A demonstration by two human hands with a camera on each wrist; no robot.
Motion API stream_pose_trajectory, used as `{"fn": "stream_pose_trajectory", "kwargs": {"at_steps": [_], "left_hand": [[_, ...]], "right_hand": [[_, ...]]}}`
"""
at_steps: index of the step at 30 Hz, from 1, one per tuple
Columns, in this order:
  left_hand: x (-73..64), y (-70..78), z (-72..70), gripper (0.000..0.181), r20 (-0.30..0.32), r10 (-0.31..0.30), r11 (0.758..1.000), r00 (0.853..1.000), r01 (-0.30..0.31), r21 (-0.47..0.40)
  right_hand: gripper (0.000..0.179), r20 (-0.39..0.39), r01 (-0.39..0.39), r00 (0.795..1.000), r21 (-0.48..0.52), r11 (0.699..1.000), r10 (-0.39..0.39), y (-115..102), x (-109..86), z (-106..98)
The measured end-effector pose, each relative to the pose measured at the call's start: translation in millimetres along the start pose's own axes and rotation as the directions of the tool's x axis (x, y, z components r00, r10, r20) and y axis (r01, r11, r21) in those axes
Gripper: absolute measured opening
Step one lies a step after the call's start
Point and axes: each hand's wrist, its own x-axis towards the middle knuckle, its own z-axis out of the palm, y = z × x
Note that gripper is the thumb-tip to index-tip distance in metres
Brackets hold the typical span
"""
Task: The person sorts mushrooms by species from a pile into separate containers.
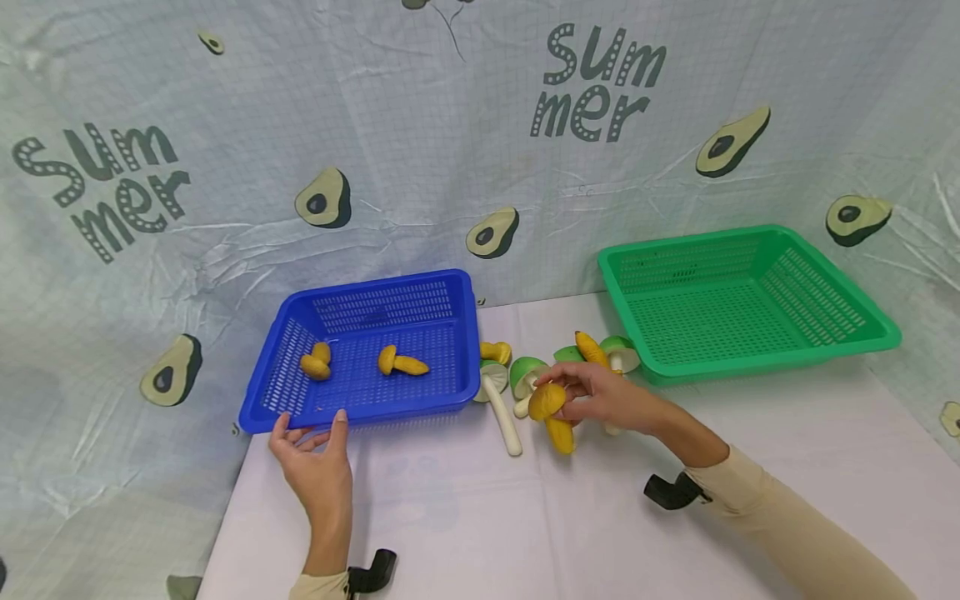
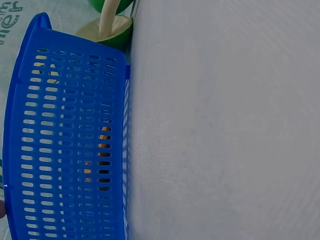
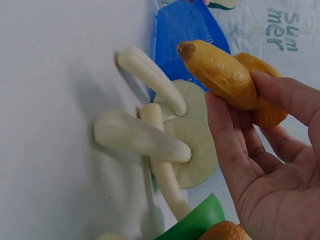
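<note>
My right hand (image 1: 600, 398) pinches a yellow toy mushroom (image 3: 220, 75) between thumb and fingers, over the table between two baskets. In the head view its cap points up and its stem down. My left hand (image 1: 318, 471) holds the front rim of the blue basket (image 1: 360, 414), with thumb and index fingertips at the rim and other fingers partly hidden below it. Inside that basket lie two yellow mushrooms, one at the left (image 1: 317, 363) and another near the middle (image 1: 402, 362). Only a fingertip (image 2: 2, 209) of the left hand enters the left wrist view.
Between the baskets lie several green-capped mushrooms with pale stems (image 1: 502, 417), plus yellow mushrooms, one against the blue basket (image 1: 495, 352) and another behind my right hand (image 1: 591, 348). At the back right stands a green basket (image 1: 750, 362). A patterned sheet (image 1: 420, 167) hangs behind the table.
</note>
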Motion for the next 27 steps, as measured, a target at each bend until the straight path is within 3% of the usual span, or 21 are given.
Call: {"fn": "stream_pose_trajectory", "kwargs": {"at_steps": [13, 19, 27], "left_hand": [[-0.1, -1.1, -0.6, 0.079, 0.006, 0.005, 1.000, 1.000, -0.005, 0.003], [-1.0, -0.4, -0.8, 0.079, 0.012, 0.008, 1.000, 1.000, -0.009, 0.009], [-1.6, 1.1, -0.5, 0.079, 0.018, 0.006, 1.000, 1.000, -0.007, 0.008]], "right_hand": [[0.045, -0.054, 0.011, 0.998, 0.001, 1.000, -0.011, -16.6, 14.2, -4.6], [0.046, -0.067, 0.003, 0.998, 0.066, 0.998, 0.001, -22.9, 21.1, -5.1], [0.044, -0.148, 0.005, 0.989, 0.110, 0.994, 0.011, -31.5, 32.8, -6.2]]}}
